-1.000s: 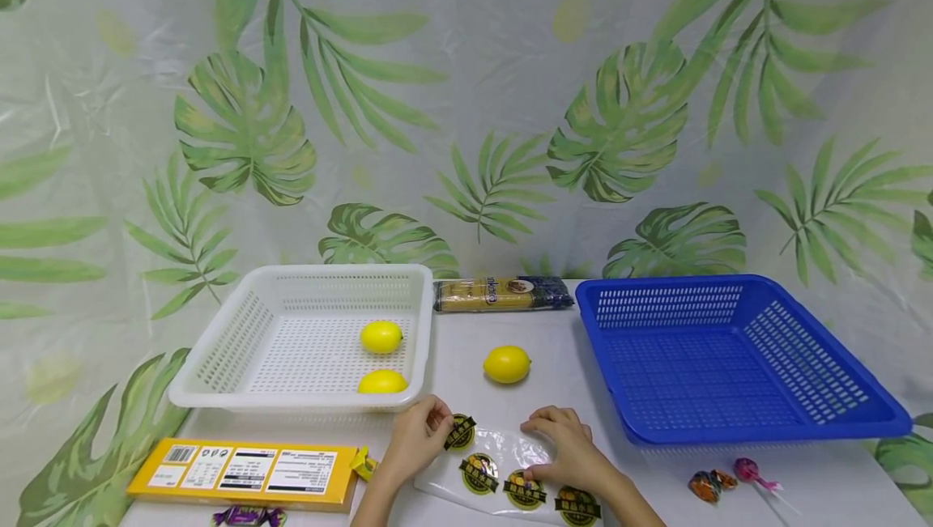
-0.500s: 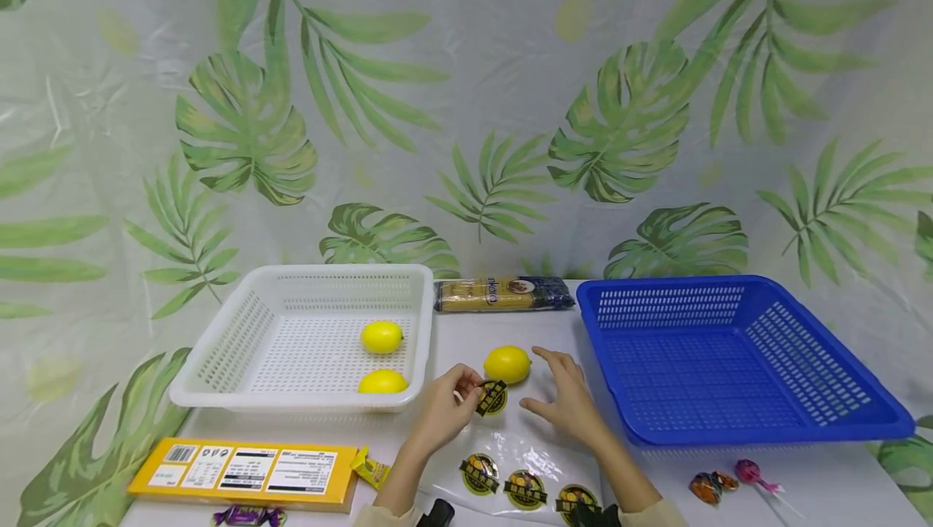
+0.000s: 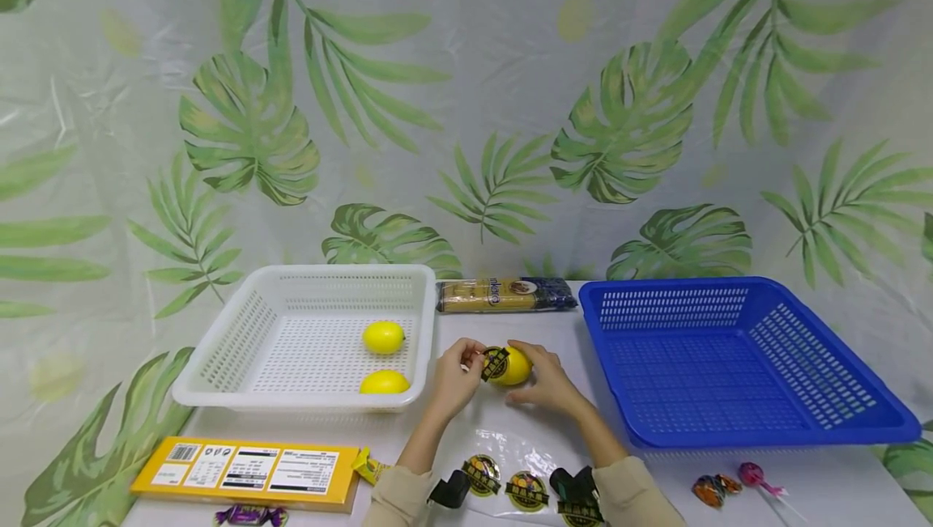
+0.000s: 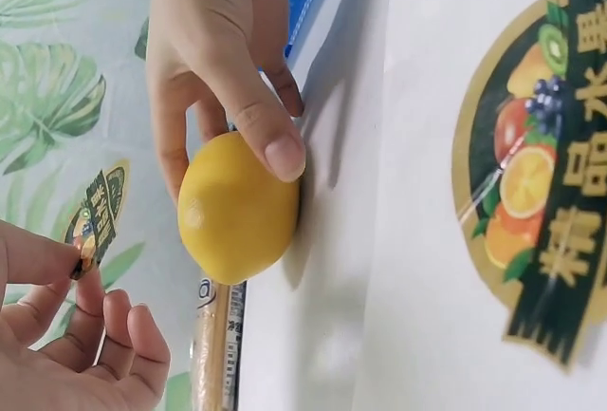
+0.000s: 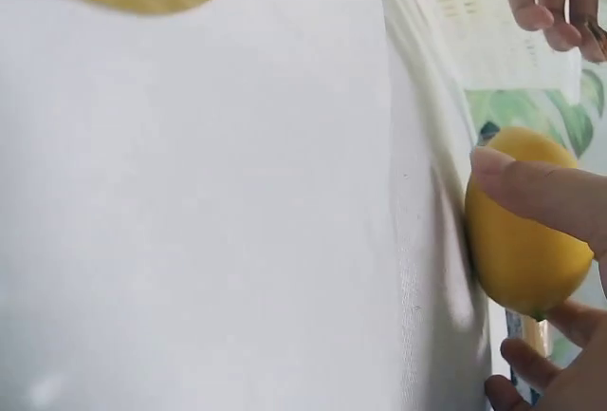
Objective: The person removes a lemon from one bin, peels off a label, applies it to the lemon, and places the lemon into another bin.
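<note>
Between thumb and index finger, my left hand [image 3: 457,380] pinches a dark green and gold fruit sticker [image 3: 496,363]. In the head view the sticker overlaps the left side of a lemon [image 3: 520,367]; in the left wrist view the sticker [image 4: 95,216] stands apart from the lemon [image 4: 237,207]. My right hand [image 3: 550,381] grips that lemon from the right, thumb on its near side and fingers on the far side. A clear sheet [image 3: 503,446] with several like stickers lies nearer me, partly under the wrists.
Two lemons [image 3: 383,337] lie in the white basket [image 3: 291,400] at left. A blue basket [image 3: 619,397] stands at right. Behind is a pasta packet [image 3: 503,295]. A yellow box [image 3: 240,474] and candies [image 3: 251,516] lie front left; a lollipop [image 3: 752,475] lies front right.
My left hand has peeled a sticker off the sheet and carried it forward to the lemon. The right hand has left the sheet and taken hold of the lemon.
</note>
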Action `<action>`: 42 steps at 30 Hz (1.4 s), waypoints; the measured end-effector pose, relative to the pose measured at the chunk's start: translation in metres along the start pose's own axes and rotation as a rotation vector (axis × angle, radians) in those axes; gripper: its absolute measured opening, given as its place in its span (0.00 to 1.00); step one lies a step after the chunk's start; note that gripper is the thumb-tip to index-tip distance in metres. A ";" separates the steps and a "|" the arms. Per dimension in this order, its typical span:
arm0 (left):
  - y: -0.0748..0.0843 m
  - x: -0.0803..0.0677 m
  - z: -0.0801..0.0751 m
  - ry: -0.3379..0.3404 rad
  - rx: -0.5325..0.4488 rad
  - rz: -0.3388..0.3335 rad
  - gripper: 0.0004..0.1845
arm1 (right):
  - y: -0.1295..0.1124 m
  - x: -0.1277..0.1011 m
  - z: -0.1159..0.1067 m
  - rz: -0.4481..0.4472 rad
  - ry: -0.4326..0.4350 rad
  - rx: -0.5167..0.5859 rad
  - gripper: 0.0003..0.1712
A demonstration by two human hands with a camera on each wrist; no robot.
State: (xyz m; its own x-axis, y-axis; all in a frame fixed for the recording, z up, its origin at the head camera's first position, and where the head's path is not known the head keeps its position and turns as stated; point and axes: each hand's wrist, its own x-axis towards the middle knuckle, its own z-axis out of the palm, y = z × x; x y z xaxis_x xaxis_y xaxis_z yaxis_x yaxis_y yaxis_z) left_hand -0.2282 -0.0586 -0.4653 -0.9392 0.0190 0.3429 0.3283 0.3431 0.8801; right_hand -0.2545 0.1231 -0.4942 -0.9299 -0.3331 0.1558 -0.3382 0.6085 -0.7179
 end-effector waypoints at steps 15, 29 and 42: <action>0.004 0.021 0.011 0.018 0.009 -0.002 0.11 | 0.011 0.014 -0.001 -0.050 0.070 0.212 0.37; 0.022 0.042 0.010 0.016 0.013 0.015 0.05 | 0.000 0.024 -0.014 -0.094 0.108 0.256 0.40; 0.018 0.043 0.010 -0.036 0.035 0.005 0.06 | -0.008 0.023 -0.009 -0.113 0.145 0.294 0.40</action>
State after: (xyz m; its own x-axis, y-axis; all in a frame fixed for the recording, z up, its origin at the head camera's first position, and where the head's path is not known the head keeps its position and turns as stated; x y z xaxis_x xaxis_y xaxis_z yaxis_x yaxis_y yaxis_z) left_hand -0.2640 -0.0426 -0.4375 -0.9408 0.0546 0.3345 0.3298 0.3756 0.8661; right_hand -0.2746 0.1173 -0.4788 -0.9070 -0.2678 0.3250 -0.4038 0.3334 -0.8520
